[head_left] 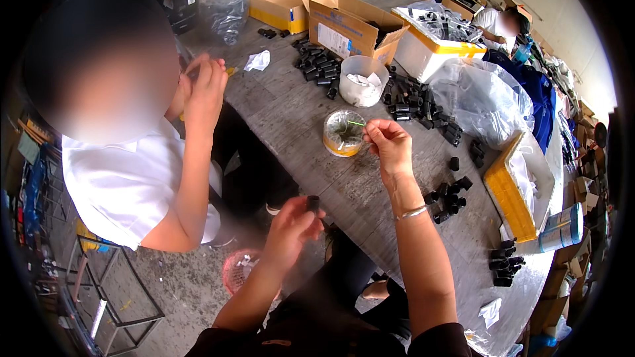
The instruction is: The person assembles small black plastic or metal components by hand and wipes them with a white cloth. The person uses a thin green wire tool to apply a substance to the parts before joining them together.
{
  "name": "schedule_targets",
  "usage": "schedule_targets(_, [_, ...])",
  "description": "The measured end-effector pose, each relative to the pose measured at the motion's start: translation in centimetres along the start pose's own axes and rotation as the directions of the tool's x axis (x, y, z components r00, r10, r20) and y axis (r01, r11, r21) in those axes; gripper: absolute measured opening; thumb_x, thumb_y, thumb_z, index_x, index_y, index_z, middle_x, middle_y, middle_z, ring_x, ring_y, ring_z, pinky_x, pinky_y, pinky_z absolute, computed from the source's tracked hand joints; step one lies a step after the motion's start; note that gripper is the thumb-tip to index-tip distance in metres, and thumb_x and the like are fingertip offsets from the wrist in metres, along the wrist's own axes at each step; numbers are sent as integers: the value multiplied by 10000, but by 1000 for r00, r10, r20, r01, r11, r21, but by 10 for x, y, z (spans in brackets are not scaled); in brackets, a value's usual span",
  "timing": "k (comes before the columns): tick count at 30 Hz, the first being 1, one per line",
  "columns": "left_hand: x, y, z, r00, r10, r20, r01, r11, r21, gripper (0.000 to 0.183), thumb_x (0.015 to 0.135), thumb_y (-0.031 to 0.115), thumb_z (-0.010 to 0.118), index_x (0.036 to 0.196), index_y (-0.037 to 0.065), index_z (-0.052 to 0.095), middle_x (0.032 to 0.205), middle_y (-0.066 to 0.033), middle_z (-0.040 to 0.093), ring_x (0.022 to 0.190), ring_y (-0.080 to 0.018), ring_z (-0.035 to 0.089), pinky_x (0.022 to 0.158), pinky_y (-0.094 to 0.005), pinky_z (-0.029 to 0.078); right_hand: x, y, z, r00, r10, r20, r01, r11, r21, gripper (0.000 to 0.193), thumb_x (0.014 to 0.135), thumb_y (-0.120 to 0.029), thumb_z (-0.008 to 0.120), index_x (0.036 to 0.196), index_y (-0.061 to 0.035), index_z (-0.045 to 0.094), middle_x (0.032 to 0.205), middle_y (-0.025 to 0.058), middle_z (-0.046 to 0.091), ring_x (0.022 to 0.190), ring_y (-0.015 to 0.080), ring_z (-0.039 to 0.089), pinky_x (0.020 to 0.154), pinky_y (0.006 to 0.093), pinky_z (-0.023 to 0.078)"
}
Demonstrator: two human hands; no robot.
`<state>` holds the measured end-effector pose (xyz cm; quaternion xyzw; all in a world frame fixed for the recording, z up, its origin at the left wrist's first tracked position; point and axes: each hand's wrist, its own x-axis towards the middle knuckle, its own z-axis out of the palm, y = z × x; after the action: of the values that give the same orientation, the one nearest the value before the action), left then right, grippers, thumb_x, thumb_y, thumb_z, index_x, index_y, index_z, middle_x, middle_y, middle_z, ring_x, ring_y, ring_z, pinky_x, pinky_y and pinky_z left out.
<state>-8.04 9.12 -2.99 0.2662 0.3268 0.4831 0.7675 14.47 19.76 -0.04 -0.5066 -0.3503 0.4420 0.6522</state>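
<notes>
Grey worktable (281,99): left hand (290,226) grasping black tube (313,203), right hand (390,145) pinching green stick (356,123), which, snagging, could tip the jar (338,150).

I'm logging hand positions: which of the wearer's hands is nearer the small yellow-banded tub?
Right. The right hand is beside the tub, holding a green stick over it; the left hand is farther off, lower in view, holding a black piece.

Your short black plastic cylinder (313,203) looked smooth, your thin silver metal bangle (413,213) glossy, the wide grey tabletop (281,96) scuffed.
</notes>
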Motion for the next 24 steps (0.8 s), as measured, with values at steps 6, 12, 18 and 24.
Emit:
schedule_targets(6, [1,-1,6,999,2,-32,-2,1000,-12,264,894,61,570,1119,47,434,855,-72,554,681,-145,543,584,-273,440,2,4,-6,994,-86,62,86,996,7,68,854,-52,682,911,-40,648,806,16,660,690,86,589,580,207,445])
schedule_targets(12, [4,-4,5,995,87,55,-98,967,234,243,907,58,559,1108,55,421,857,-60,543,695,-137,538,567,-253,420,-3,-2,-2,998,-56,28,57,997,-42,48,864,-51,664,904,-31,644,802,11,650,694,76,579,588,207,446])
schedule_targets(18, [1,0,8,994,106,22,-108,971,213,217,915,70,547,1117,25,481,865,-63,556,712,-136,539,608,-256,436,-3,-1,-1,999,11,-34,-12,999,-47,119,872,-131,671,886,-15,651,727,-6,615,604,53,517,530,199,386])
schedule_targets(24, [-7,6,5,997,39,66,-44,995,86,281,914,129,562,1168,34,488,854,-44,564,715,-128,530,634,-261,425,-10,-5,-2,999,28,-20,-30,995,-96,180,894,-168,656,837,2,650,654,-27,546,554,47,443,497,204,343])
